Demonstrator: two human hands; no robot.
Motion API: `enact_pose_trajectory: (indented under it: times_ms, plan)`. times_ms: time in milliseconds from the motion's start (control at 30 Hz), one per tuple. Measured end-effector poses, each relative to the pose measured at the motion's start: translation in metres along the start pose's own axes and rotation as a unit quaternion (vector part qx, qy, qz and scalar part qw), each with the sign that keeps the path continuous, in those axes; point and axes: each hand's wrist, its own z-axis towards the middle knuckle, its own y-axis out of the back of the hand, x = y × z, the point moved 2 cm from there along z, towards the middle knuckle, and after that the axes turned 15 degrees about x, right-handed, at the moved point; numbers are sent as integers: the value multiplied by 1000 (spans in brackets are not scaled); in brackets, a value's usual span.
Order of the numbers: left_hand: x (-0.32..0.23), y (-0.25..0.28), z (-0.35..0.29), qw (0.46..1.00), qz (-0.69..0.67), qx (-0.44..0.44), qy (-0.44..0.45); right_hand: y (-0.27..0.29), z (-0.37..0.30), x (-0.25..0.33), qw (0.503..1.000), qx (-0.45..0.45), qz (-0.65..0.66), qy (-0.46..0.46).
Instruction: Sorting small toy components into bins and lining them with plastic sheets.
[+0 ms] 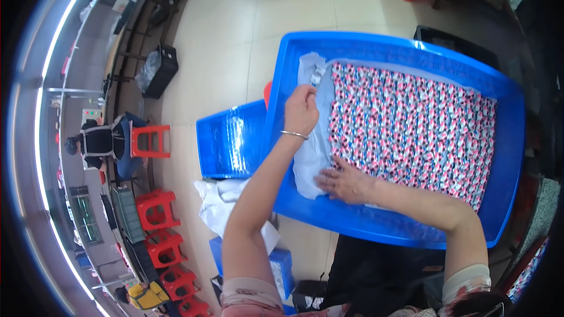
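Right hand [346, 185] is spread open, a bit blurred, gripping nothing, over the white sheet [311, 167] and the left edge of the small pink-white-blue pieces [411, 132] packed in rows in the blue tub [388, 235]; left hand [301, 110] is curled nearly closed at the sheet's outer edge, can't tell if it's pinching. Risk, my read: a hard tug on the sheet or a right-hand sweep could knock the edge rows askew. Farther off: second blue tub [232, 147], then red stools [157, 210].
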Motion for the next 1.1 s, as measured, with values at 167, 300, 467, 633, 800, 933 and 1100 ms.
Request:
enact_pose_trajectory:
  times_ms: [167, 300, 467, 633, 800, 933, 1100]
  plan:
    - [10, -14, 41, 985, 174, -4, 8, 11, -7, 6, 998, -59, 22, -29]
    - [2, -29, 58, 976, 215, -20, 2, 33, -27, 0, 989, -43, 108, -91]
    - [12, -42, 72, 951, 305, -12, 46, 25, -46, 1, 979, -82, 147, -117]
    - [3, -39, 80, 964, 259, -3, 54, 37, -68, -8, 971, -79, 179, -138]
    - [15, -19, 84, 988, 105, 78, 84, 36, -75, -20, 960, -105, 199, -168]
    - [17, -22, 93, 981, 121, 127, 87, 41, -77, -25, 952, -130, 213, -176]
    - [41, -28, 94, 986, 49, 98, 129, 42, -79, -31, 946, -129, 232, -186]
